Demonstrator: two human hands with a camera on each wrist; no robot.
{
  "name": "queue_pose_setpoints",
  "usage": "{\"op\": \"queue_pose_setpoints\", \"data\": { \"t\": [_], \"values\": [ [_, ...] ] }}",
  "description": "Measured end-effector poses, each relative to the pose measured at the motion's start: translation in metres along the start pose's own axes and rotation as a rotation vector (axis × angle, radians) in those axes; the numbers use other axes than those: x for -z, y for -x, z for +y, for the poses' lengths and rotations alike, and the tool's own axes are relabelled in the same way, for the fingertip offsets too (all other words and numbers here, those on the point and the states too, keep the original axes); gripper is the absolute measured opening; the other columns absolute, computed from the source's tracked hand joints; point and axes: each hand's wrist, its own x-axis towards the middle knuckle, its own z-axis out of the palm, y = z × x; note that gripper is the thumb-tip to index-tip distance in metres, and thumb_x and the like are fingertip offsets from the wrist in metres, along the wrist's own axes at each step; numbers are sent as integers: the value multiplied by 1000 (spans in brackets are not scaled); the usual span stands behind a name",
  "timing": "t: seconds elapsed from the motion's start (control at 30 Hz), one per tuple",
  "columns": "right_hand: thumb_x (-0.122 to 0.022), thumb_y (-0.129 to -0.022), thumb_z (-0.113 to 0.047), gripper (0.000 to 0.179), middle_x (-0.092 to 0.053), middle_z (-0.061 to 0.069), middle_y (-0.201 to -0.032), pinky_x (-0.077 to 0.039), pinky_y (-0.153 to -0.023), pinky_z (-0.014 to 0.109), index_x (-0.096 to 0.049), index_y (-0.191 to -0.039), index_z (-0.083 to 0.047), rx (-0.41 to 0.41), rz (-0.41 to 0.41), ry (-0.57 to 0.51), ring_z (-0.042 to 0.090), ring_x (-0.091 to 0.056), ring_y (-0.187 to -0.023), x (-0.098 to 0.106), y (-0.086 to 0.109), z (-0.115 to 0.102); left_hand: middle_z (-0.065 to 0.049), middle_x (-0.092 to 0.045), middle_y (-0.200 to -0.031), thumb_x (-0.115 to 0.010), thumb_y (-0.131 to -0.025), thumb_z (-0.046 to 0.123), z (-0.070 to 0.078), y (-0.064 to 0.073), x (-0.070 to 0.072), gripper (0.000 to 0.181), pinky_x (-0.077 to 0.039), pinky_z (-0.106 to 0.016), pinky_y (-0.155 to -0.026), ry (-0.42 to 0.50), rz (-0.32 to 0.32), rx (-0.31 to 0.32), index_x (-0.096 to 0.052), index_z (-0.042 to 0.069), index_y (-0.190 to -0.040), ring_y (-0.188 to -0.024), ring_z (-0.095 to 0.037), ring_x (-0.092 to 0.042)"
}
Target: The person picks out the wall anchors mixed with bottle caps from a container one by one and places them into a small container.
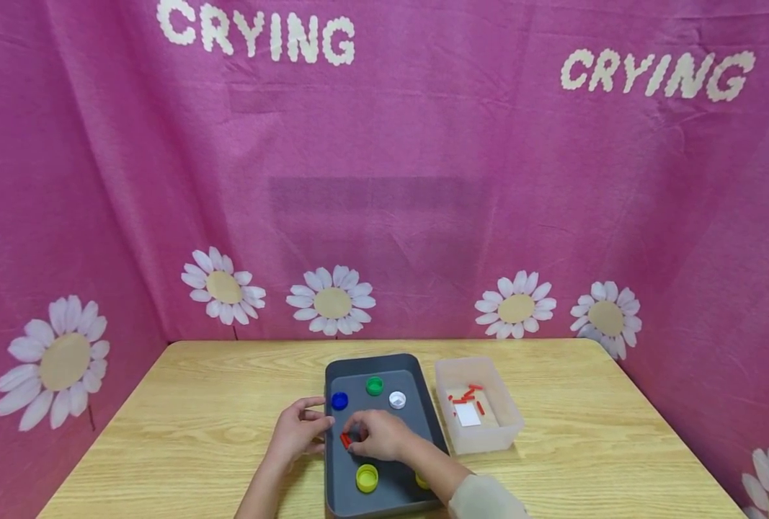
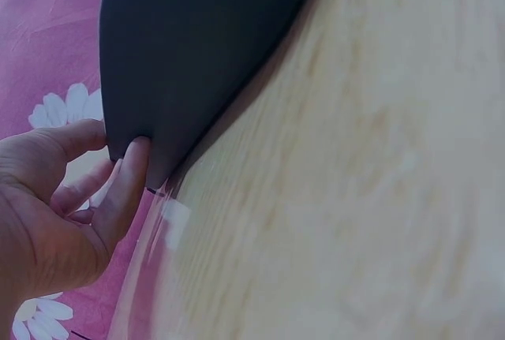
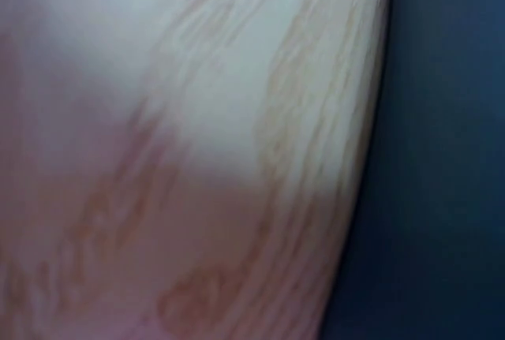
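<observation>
A dark grey tray [image 1: 384,497] lies on the wooden table. My left hand [image 1: 298,432] holds its left rim; in the left wrist view the fingers [image 2: 130,178] lie against the outer wall with the rim between them. Over the tray's left half, my right hand [image 1: 380,435] pinches small red sticks [image 1: 346,440] between thumb and forefinger, low over the tray floor. Around it in the tray stand a blue cap [image 1: 339,401], a green cap [image 1: 374,386], a white cap [image 1: 397,399] and a yellow cap [image 1: 367,478]. Another yellow cap [image 1: 421,481] is partly hidden by the right forearm.
Right of the tray stands a translucent plastic box [image 1: 497,438] holding several red sticks [image 1: 468,394] and a white square [image 1: 467,414]. A pink flowered curtain [image 1: 384,231] hangs behind the table [image 1: 228,389]. The right wrist view shows blurred table and the tray's side.
</observation>
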Motion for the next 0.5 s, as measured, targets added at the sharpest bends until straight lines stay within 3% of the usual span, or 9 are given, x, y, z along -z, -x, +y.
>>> {"op": "queue_pose_setpoints", "data": {
  "t": [0.3, 0.5],
  "values": [
    [-72, -80, -21, 27, -52, -9, -63, -34, -48, 18, -67, -106, -19, -19, -13, -2, 5, -44, -53, 1, -2, -1, -14, -63, -93, -69, -81, 5, 0, 0, -1, 45, -58, -34, -55, -2, 2, -11, -54, -3, -123, -65, -16, -64],
    [-72, -80, -19, 23, -53, -8, -64, -34, -48, 19, -68, -103, -17, -45, -39, -31, 6, -45, -54, 3, -2, -1, -15, -62, -94, -69, -80, 6, -1, 0, -1, 47, -58, -34, -55, -6, 1, -7, -53, -3, -123, -66, -15, -64]
  ]
}}
